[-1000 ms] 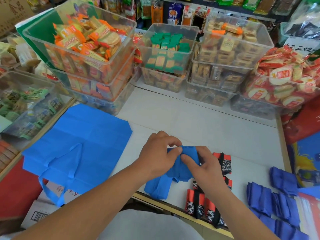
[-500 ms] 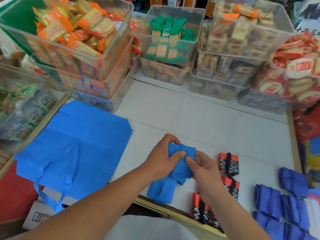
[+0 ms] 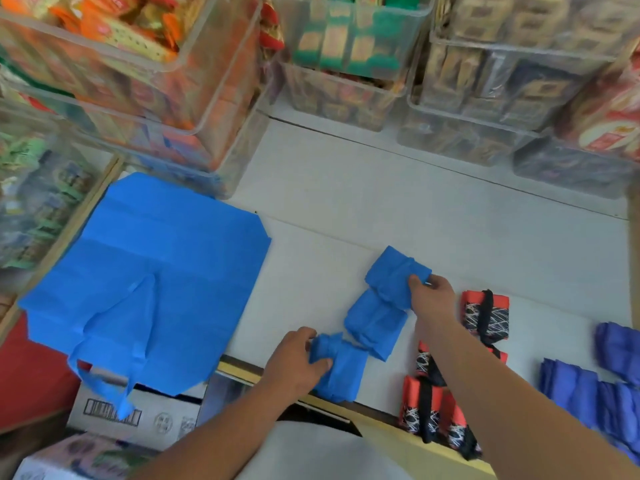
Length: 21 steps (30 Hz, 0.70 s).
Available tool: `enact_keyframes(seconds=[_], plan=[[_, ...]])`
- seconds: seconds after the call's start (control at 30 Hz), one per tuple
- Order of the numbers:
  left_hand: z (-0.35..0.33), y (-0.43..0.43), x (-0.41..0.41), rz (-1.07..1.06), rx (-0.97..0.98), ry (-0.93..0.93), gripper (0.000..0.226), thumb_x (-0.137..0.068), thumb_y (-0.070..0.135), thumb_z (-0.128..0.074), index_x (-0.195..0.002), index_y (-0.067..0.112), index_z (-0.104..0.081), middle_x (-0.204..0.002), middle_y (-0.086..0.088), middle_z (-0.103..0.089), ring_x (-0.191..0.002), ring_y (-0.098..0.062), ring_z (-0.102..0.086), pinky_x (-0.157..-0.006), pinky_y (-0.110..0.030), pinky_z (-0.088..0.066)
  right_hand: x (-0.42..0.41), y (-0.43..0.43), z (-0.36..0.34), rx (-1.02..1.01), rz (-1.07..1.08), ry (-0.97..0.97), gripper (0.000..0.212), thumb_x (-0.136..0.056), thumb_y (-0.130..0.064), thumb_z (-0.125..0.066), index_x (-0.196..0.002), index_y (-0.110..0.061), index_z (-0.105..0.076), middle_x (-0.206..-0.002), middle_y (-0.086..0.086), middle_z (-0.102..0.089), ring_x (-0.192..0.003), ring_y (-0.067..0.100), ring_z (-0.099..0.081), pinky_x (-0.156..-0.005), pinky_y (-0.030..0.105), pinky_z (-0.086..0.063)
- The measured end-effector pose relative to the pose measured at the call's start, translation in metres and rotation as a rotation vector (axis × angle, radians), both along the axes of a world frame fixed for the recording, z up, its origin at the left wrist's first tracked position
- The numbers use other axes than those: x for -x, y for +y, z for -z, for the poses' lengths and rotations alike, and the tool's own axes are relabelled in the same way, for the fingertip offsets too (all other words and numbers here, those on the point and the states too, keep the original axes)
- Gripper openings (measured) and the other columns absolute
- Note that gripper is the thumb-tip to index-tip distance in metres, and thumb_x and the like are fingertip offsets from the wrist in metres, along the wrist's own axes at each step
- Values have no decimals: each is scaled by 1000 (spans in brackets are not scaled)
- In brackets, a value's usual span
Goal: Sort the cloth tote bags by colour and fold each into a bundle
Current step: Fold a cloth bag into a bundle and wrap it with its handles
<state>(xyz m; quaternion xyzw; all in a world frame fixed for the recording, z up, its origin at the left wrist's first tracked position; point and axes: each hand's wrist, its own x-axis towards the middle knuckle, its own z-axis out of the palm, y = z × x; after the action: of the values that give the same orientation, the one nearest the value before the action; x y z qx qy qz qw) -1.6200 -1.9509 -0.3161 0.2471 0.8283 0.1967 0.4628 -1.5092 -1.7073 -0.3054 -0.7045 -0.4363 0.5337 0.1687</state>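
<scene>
Near blue bundle [image 3: 341, 370] is lying at the front edge of the white counter [image 3: 346, 202]; the left hand [image 3: 298, 362] is gripping it, fingers curled round its end. Right hand [image 3: 433, 299] is pinching a corner of the far blue bundle [image 3: 391, 271]. Middle bundle [image 3: 375, 323] is lying between them. Flat bag [image 3: 156, 265] is lying at left, red bundles [image 3: 485, 313] at right.

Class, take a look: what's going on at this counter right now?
A person is folding bright blue tote bags on a white counter. The left hand grips the nearest blue bundle, the right hand pinches the farthest blue bundle, with a middle blue bundle between them. An unfolded blue bag lies flat to the left; red-and-black bundles and darker blue bundles sit to the right.
</scene>
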Motion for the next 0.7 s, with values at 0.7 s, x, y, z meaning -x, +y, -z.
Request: enact_keyframes(seconds=[0.7], plan=[[7, -8, -28, -256, -171, -31, 57, -90, 33, -74, -140, 24, -50, -114, 6, -60, -100, -9, -61, -90, -26, -52, -49, -53, -16, -381, -1045, -631, 84, -95, -34, -57, -161, -16, -8, -168, 11, -4, -155, 31, -4, -125, 46, -16]])
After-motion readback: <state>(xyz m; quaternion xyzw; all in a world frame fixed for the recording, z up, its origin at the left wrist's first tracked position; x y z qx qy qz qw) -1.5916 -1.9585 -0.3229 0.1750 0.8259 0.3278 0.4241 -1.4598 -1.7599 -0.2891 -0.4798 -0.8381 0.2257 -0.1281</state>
